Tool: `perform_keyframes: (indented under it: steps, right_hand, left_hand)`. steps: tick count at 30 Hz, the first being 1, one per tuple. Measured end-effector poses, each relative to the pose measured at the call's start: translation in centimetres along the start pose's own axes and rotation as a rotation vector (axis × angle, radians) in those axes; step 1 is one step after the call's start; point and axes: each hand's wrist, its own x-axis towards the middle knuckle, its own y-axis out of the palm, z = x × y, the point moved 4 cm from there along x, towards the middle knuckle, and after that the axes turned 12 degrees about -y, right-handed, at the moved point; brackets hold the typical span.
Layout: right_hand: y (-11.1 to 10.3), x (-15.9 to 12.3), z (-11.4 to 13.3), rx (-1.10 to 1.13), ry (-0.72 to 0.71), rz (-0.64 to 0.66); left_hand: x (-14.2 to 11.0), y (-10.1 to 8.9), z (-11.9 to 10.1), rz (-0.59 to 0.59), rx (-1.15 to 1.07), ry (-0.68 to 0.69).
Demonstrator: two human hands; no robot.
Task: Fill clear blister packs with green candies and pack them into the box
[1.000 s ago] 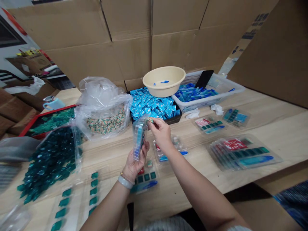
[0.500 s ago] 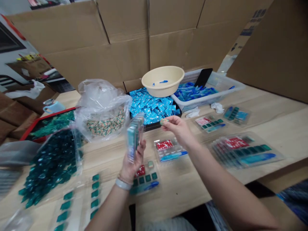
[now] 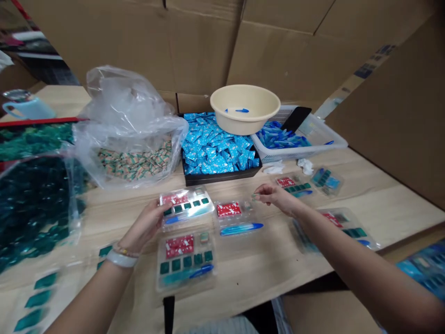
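Observation:
My left hand grips clear plastic blister trays by the left edge; the top one holds a red packet, a row of dark green squares and a blue pen. My right hand pinches a small greenish piece, partly hidden by the fingers, above the right edge of another clear tray. That tray lies on the table with a red packet and a blue pen, without dark green squares. Nearer me lies a filled tray with a red packet, green squares and a pen.
Behind stand a bag of small wrapped pieces, a black box of blue sachets, a cream basin and a white basket of blue pens. Dark green pieces are heaped left. Stacked trays lie at right.
My left hand has tipped the upright stack of trays down to lie flatter, beside the tray with the red packet. The view has turned; my right hand still pinches the small piece.

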Motion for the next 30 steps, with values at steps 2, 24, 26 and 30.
perform_keyframes:
  steps: [2,24,26,30]
  right_hand:
    - [0.3,0.0,-0.2,-0.015,0.019,0.021]
    - [-0.2,0.2,-0.9,-0.039,0.105,0.088]
    - [0.4,0.4,-1.0,-0.156,0.1,0.107]
    - [1.8,0.7,-1.0,-0.457,0.057,0.149]
  left_hand:
    - [-0.1,-0.5,-0.6,-0.034,0.011,0.018]
    - [-1.9,2.0,-0.9,-0.553,1.197,0.629]
    - [-2.8,7.2,0.6,-0.141,1.25,0.76]
    - [-3.0,14.1,3.8,0.245,1.357,0.803]
